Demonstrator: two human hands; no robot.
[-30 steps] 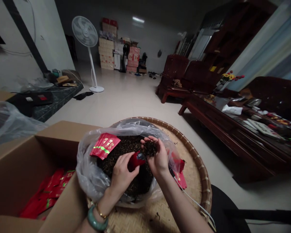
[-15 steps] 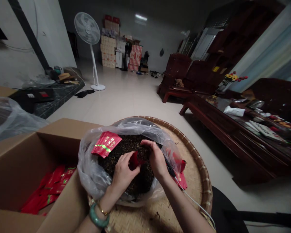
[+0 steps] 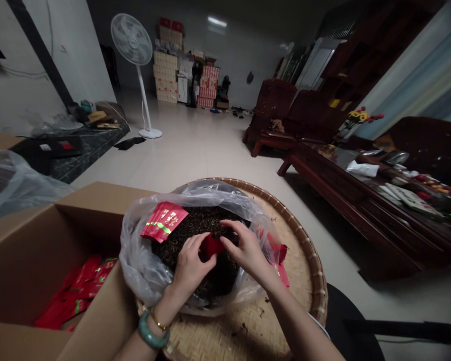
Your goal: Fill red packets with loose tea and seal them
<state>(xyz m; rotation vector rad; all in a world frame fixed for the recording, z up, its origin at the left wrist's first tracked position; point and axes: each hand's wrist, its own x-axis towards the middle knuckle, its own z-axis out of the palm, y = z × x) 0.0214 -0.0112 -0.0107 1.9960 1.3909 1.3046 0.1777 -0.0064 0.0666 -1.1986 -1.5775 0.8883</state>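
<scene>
My left hand (image 3: 191, 263), with a green bangle at the wrist, is closed on a small red packet (image 3: 212, 246) between thumb and fingers. At the packet's top, my right hand (image 3: 246, 250) curls its thumb and fingers round a pinch of dark tea leaves (image 3: 221, 233); its thumb is close to the packet's edge. Both hands are over a clear plastic bag (image 3: 145, 271) of loose dark tea (image 3: 173, 250). A fanned stack of printed red packets (image 3: 164, 220) lies on the tea at the bag's left side.
The bag stands on a round woven bamboo tray (image 3: 225, 338). More red packets (image 3: 283, 275) lie right of it. A cardboard box (image 3: 101, 198) with red packets (image 3: 84, 283) is at left. Beyond stand a white fan (image 3: 133, 42) and a dark wooden table (image 3: 330, 190).
My right hand has moved from the tea to the packet's top, its thumb closing in. The packet has turned slightly in my left hand, which stays in place.
</scene>
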